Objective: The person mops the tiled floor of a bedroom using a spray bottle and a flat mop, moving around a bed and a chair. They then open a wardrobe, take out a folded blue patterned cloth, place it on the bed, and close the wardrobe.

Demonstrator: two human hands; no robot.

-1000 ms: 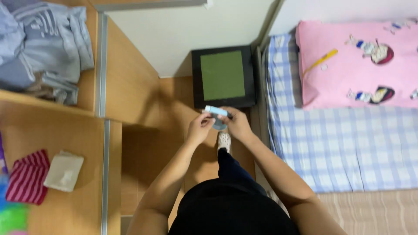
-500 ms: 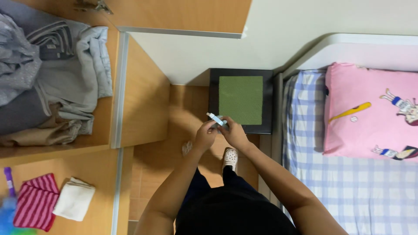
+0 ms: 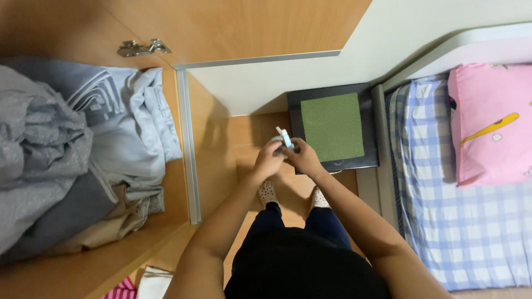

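My left hand [image 3: 269,159] and my right hand [image 3: 302,156] are raised together in front of me over the wooden floor. Both grip a small white and light-blue object [image 3: 284,138] between the fingers; what it is stays too small to tell. Below the hands I see my two light shoes [image 3: 268,192] and dark trousers. Just beyond the hands stands a low black box with a green top [image 3: 332,126].
An open wooden wardrobe on the left holds a pile of grey and white clothes [image 3: 83,149]. A bed with a blue checked sheet [image 3: 443,210] and a pink pillow [image 3: 490,119] lies on the right. Folded red and white cloths [image 3: 147,285] rest on a lower shelf.
The view has tilted and moved closer to the wardrobe shelf. My hands stay joined on the small object, which now points more upright.
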